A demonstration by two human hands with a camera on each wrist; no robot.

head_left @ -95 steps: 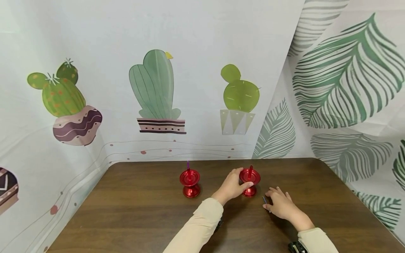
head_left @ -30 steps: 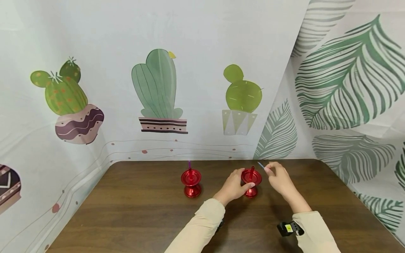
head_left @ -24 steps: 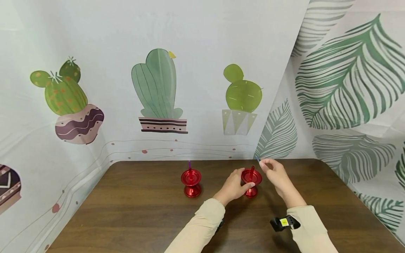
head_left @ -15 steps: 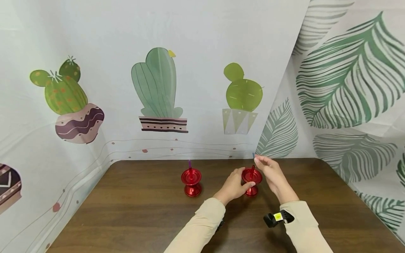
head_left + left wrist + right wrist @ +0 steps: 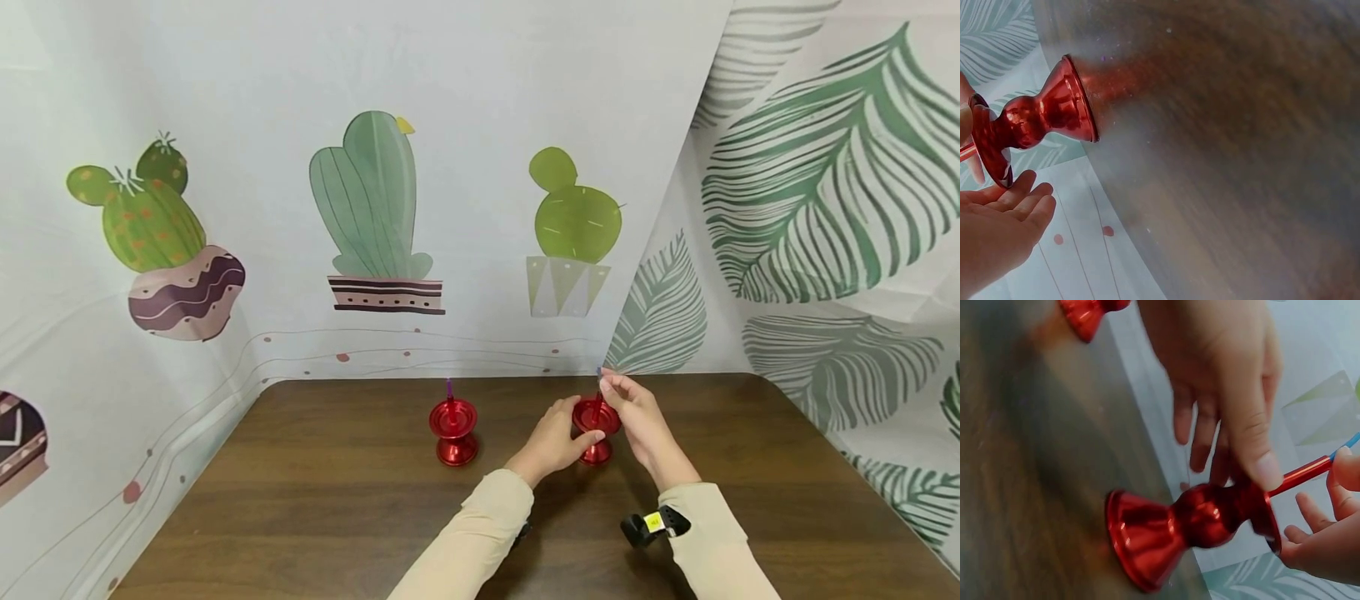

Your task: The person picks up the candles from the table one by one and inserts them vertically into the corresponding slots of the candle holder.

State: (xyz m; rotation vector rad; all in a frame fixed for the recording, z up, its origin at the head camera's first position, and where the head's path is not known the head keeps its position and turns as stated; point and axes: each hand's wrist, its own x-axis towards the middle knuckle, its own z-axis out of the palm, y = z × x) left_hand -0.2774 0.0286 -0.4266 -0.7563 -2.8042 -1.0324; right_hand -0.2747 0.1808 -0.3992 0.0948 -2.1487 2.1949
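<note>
A shiny red candle holder (image 5: 596,452) stands upright on the table, with a narrow red tube (image 5: 1303,475) rising from its dish. My left hand (image 5: 552,442) grips the dish from the left, thumb over the near rim and fingers at the far side. Between thumb and index finger, my right hand (image 5: 636,417) pinches a thin blue candle (image 5: 1352,440). Its lower end meets the top of the tube in the right wrist view; much of the candle is hidden by the fingertips. The left wrist view shows the holder's base (image 5: 1069,103) on the tabletop.
A matching red candle holder (image 5: 457,450) stands to the left with a thin purple candle (image 5: 449,390) upright in it. The brown wooden table (image 5: 337,500) ends at a wall covering (image 5: 480,167) printed with cacti and leaves.
My right hand has picked the blue candle up from the table, turned it upright and brought it left onto the tube, lowering slightly at the end. My left hand keeps its grip.
</note>
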